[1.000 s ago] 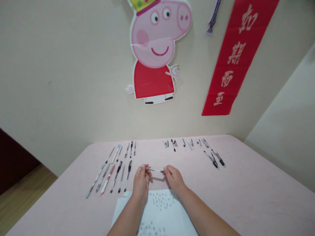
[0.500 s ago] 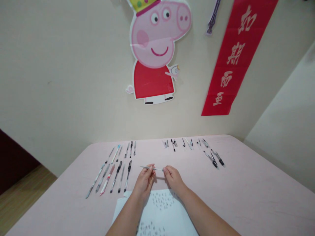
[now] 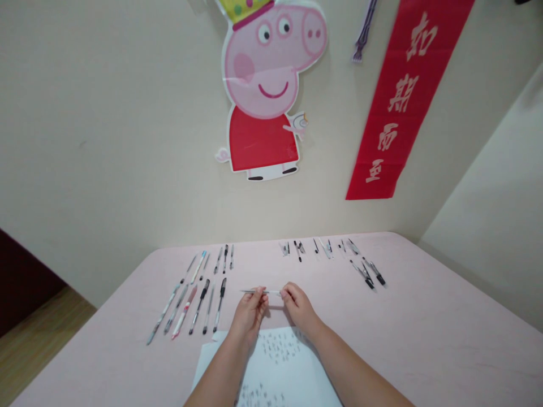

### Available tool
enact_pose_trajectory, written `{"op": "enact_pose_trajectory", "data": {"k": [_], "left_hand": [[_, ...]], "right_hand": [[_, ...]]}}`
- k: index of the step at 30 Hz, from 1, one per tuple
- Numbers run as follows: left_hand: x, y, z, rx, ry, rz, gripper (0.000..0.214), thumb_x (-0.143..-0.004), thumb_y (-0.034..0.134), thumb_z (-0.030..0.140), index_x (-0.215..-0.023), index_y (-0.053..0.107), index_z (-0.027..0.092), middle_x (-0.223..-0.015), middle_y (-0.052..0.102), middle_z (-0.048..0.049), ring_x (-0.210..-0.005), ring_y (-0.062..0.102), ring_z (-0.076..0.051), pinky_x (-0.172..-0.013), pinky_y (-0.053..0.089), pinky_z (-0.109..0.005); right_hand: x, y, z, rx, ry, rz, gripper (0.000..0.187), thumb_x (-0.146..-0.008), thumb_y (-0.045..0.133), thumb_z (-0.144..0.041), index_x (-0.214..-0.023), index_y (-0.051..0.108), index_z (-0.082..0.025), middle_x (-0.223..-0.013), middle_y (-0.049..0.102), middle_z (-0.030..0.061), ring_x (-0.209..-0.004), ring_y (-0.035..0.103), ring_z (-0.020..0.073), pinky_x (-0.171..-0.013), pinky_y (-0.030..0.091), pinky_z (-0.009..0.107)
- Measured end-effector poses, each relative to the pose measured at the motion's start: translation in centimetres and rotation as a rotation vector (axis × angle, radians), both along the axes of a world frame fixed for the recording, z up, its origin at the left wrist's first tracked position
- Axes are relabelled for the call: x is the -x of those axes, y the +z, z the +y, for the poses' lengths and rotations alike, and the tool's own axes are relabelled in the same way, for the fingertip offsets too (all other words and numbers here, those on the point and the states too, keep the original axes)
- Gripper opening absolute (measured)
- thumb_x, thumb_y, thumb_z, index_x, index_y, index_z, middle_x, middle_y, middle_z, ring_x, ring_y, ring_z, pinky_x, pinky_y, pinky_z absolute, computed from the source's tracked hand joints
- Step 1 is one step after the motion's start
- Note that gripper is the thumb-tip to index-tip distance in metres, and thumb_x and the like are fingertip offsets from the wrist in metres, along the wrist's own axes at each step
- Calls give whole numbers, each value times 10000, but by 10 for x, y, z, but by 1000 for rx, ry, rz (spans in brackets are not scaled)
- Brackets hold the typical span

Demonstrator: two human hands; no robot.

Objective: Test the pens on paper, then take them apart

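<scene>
A slim pen (image 3: pixel 271 292) is held level above the pink cloth between my two hands. My left hand (image 3: pixel 251 308) pinches its grey part, and a thin pointed end sticks out to the left of the fingers. The pale right end is gripped between the thumb and fingers of my right hand (image 3: pixel 298 304). Whether the grey and pale parts are one piece, I cannot tell. Below both wrists lies a white sheet of paper (image 3: pixel 288 376) with handwriting on it.
Two rows of pens lie on the left, among them a pink-and-white pen (image 3: pixel 185 311) and a black-capped pen (image 3: pixel 220 305). Small pen parts (image 3: pixel 326 249) are grouped at the back right, with black-ended pieces (image 3: pixel 374 271) nearer. The wall (image 3: pixel 127 186) rises behind the table.
The view has shifted very slightly. Both hands keep their hold on the pen, with hardly any movement.
</scene>
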State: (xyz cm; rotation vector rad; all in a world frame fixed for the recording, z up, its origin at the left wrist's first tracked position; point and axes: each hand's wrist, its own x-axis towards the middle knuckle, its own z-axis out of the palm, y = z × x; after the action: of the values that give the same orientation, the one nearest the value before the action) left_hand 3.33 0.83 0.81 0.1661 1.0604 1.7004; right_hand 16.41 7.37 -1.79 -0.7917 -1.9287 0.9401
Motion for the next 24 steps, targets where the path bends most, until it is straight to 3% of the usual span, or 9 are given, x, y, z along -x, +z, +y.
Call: {"op": "enact_pose_trajectory", "data": {"k": [3,9,17,21,24], "left_hand": [[0,0,0,2,4,-5,92,-818,568,84,-749,629,84,-587,609,-20,-503,588,-50,-517,529,-124],[-1,2,0,-2,13,-7,110,-814,560,56,-735,628,91,-575,598,-9,-508,587,-47,-520,525,-116],[0,-3,1,-15,18,0,57,-792,600,77,-746,627,97,-569,602,-4,-497,584,-52,-501,520,-115],[0,-2,0,-18,31,-9,42,-757,648,88,-734,619,109,-576,605,2,-505,592,-57,-511,529,-120],[-1,0,0,-14,34,-14,55,-756,647,84,-718,614,105,-578,605,-4,-505,594,-59,-512,529,-121]], "right_hand": [[0,2,0,36,18,41,290,-868,419,-399,-663,464,-200,-659,449,-12,-645,436,146,-608,342,254],[-1,-2,2,180,4,47,441,-898,308,-484,-603,462,-196,-593,461,-5,-601,459,149,-595,344,266],[0,2,1,91,-6,38,293,-827,438,-405,-636,484,-188,-618,456,-11,-604,447,146,-572,329,257],[0,5,0,140,-6,59,232,-804,488,-387,-685,508,-189,-636,472,-14,-592,448,138,-550,339,245],[-1,5,0,166,3,67,289,-822,470,-440,-682,513,-191,-624,481,-10,-599,458,142,-553,353,246]]}}
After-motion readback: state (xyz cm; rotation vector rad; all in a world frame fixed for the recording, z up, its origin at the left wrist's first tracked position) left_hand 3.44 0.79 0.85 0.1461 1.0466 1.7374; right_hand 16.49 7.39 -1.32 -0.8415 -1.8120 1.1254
